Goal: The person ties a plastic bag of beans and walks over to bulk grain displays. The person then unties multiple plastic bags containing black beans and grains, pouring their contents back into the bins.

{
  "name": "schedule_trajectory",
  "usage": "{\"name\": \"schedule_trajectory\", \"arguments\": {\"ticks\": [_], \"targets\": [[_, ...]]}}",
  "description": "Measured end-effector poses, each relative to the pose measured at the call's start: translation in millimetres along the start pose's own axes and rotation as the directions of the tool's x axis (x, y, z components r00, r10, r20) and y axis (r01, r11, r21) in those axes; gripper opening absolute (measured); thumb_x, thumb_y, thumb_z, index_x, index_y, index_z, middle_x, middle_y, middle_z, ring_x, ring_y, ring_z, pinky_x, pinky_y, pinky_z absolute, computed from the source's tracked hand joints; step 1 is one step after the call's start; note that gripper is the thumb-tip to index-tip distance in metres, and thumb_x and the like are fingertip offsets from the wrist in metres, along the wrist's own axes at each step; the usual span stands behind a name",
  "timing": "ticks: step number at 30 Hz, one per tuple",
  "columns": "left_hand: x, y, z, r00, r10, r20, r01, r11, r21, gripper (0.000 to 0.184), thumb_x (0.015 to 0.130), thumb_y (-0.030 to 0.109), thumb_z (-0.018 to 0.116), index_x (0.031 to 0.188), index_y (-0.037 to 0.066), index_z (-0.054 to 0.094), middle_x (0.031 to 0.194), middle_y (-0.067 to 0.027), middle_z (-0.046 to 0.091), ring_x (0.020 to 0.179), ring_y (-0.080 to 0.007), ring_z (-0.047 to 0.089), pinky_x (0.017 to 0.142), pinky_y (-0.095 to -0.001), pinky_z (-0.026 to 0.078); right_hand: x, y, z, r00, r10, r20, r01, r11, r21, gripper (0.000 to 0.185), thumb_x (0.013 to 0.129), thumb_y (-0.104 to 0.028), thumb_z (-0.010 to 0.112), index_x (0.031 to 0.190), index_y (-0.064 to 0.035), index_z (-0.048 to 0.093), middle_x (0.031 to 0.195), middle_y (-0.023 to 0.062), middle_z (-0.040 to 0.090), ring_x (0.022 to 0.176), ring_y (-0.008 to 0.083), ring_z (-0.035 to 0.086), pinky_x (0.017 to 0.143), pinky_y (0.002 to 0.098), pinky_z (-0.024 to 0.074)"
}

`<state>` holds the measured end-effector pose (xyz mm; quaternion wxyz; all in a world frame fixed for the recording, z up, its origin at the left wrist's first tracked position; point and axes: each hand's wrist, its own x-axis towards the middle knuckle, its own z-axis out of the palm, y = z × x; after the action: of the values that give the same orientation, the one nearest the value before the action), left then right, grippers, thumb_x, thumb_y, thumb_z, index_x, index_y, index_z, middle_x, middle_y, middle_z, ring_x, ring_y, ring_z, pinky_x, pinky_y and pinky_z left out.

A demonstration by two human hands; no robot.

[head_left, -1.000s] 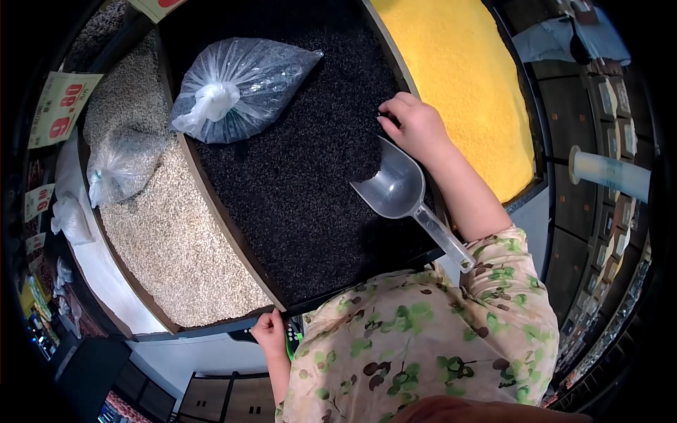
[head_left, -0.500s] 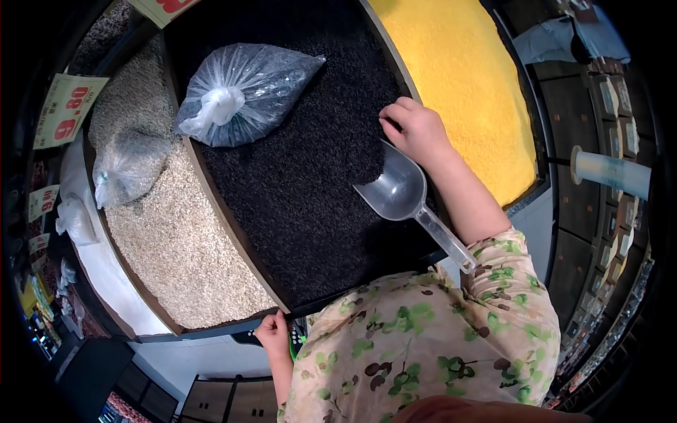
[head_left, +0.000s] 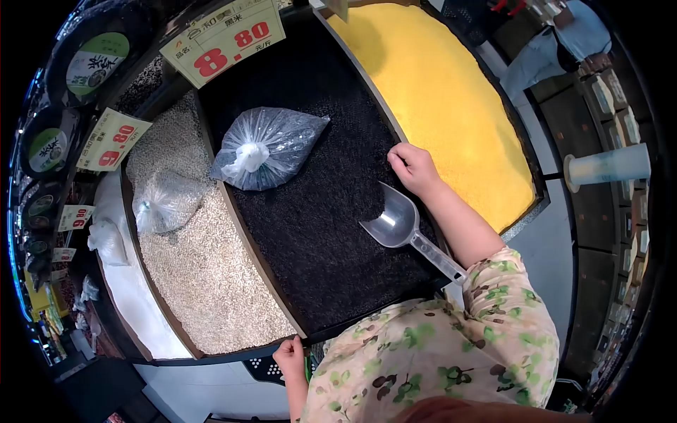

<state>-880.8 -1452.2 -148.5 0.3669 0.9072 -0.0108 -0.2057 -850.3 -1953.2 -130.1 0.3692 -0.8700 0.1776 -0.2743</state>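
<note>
My right hand (head_left: 415, 168) is closed with curled fingers, resting by the wooden divider between the black rice (head_left: 310, 233) and the yellow grain (head_left: 437, 99). Nothing shows in it, though its inner side is hidden. Just below it, a clear plastic scoop (head_left: 393, 220) lies partly sunk in the black rice, its handle pointing toward my sleeve. My left hand (head_left: 289, 356) is at the bin's front edge, fingers closed near the divider's end; what they hold, if anything, is hidden. A knotted clear plastic bag (head_left: 271, 148) with dark contents sits on the black rice.
Left of the black rice is a bin of pale grain (head_left: 211, 282) with another plastic bag (head_left: 167, 201) on it, then a white bin (head_left: 151, 310). Price signs (head_left: 226, 39) stand along the back. Shelving and a clear cylinder (head_left: 610, 168) are at the right.
The view has shifted, so the bins sit lower and the price sign for the black rice shows more fully. My right hand's fingers look more tightly curled; the scoop stays in the rice.
</note>
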Motion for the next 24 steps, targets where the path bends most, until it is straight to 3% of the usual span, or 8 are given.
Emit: {"name": "schedule_trajectory", "arguments": {"ticks": [6, 10, 13, 16, 20, 24], "targets": [[-1.4, 2.7, -1.6, 0.998, -0.055, 0.014, 0.055, 0.998, 0.001, 0.030, 0.082, 0.015, 0.064, 0.059, -0.003, 0.057, 0.048, -0.0042, 0.055, 0.044, -0.0069, 0.053, 0.046, -0.0228, 0.042, -1.8, -1.2, -3.3, 0.999, 0.000, -0.047, 0.004, 0.996, 0.084, 0.008, 0.081, -0.010, 0.060, 0.081, -0.0022, 0.061, 0.073, 0.0114, 0.060, 0.065, 0.0229, 0.059, 0.059, 0.0291, 0.0463], [-3.0, 10.3, -1.8, 0.996, -0.088, 0.012, 0.089, 0.996, -0.029, 0.028, 0.082, 0.017, 0.064, 0.062, -0.002, 0.059, 0.048, -0.0045, 0.056, 0.045, -0.0091, 0.058, 0.046, -0.0234, 0.044, -1.5, -21.6, -17.2, 0.995, -0.052, -0.087, 0.063, 0.989, 0.135, 0.007, 0.078, -0.006, 0.063, 0.082, -0.0009, 0.063, 0.073, 0.0090, 0.061, 0.065, 0.0187, 0.059, 0.058, 0.0261, 0.0458], [-2.6, 1.6, -0.5, 0.990, -0.139, 0.032, 0.141, 0.988, -0.067, 0.028, 0.082, 0.020, 0.064, 0.063, -0.002, 0.061, 0.049, -0.0045, 0.058, 0.043, -0.0094, 0.057, 0.045, -0.0238, 0.044, 1.7, -64.9, -42.7, 0.988, -0.140, -0.059, 0.146, 0.983, 0.108, 0.006, 0.075, -0.004, 0.065, 0.080, -0.0011, 0.063, 0.068, 0.0079, 0.058, 0.058, 0.0152, 0.056, 0.051, 0.0239, 0.0434], [-2.2, 2.1, -2.1, 0.993, -0.113, 0.023, 0.113, 0.994, -0.002, 0.029, 0.081, 0.023, 0.064, 0.065, -0.001, 0.063, 0.050, -0.0054, 0.058, 0.042, -0.0105, 0.056, 0.047, -0.0248, 0.045, 4.3, -105.4, -59.8, 0.939, -0.343, -0.008, 0.342, 0.935, 0.093, 0.008, 0.071, 0.001, 0.066, 0.078, -0.0018, 0.063, 0.066, 0.0068, 0.056, 0.055, 0.0147, 0.055, 0.049, 0.0240, 0.0418], [1.0, -16.8, 1.5, 1.000, -0.005, -0.006, 0.006, 0.998, 0.061, 0.028, 0.080, 0.025, 0.064, 0.067, 0.000, 0.065, 0.050, -0.0074, 0.059, 0.043, -0.0134, 0.057, 0.050, -0.0262, 0.047, 4.3, -174.6, -66.2, 0.594, -0.799, 0.093, 0.803, 0.595, -0.014, 0.018, 0.061, -0.003, 0.070, 0.077, -0.0055, 0.062, 0.065, 0.0053, 0.055, 0.050, 0.0184, 0.053, 0.042, 0.0275, 0.0405], [-5.9, 9.9, -6.3, 0.998, -0.065, 0.007, 0.065, 0.998, -0.016, 0.029, 0.081, 0.027, 0.063, 0.068, 0.001, 0.065, 0.049, -0.0080, 0.058, 0.046, -0.0150, 0.061, 0.051, -0.0279, 0.048, -7.6, -235.9, -44.9, 0.182, -0.961, 0.207, 0.964, 0.216, 0.157, 0.017, 0.068, -0.012, 0.070, 0.081, -0.0068, 0.060, 0.066, 0.0008, 0.049, 0.051, 0.0128, 0.049, 0.041, 0.0232, 0.0381]]}}
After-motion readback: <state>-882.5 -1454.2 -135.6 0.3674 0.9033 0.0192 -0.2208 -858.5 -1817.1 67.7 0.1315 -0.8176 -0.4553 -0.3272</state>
